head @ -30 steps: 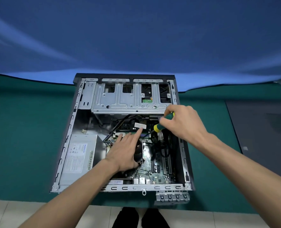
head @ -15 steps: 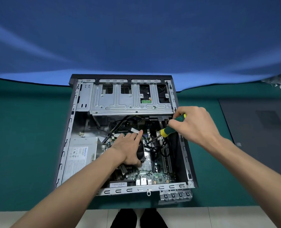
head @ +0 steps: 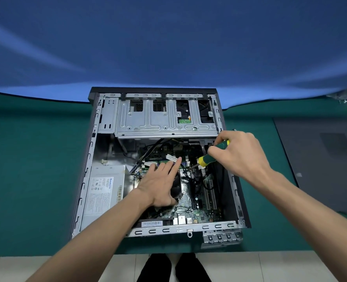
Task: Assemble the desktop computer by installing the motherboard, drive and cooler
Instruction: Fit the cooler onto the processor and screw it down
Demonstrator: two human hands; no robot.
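Observation:
An open computer case [head: 91, 159] lies flat on the green table. The green motherboard [head: 201, 212] sits in its near right part. My left hand [head: 160, 184] rests flat, fingers straight, on the black cooler fan [head: 177, 187], which it mostly covers. My right hand [head: 237, 155] grips a green and yellow screwdriver [head: 206, 159], whose tip points down-left to a spot just right of the cooler's far corner. A silver drive cage [head: 164, 119] spans the far end of the case, with a drive's green board [head: 183, 121] showing through an opening.
The grey power supply [head: 103, 192] fills the near left of the case. Black cables [head: 148, 151] run above the motherboard. A dark side panel [head: 321, 163] lies on the table to the right. A blue cloth [head: 168, 47] hangs behind. The table's front edge is close to my feet.
My right hand shifted the screwdriver slightly right and away, then held near the cooler's far right corner. My left hand stayed flat on the fan. The view moved a little.

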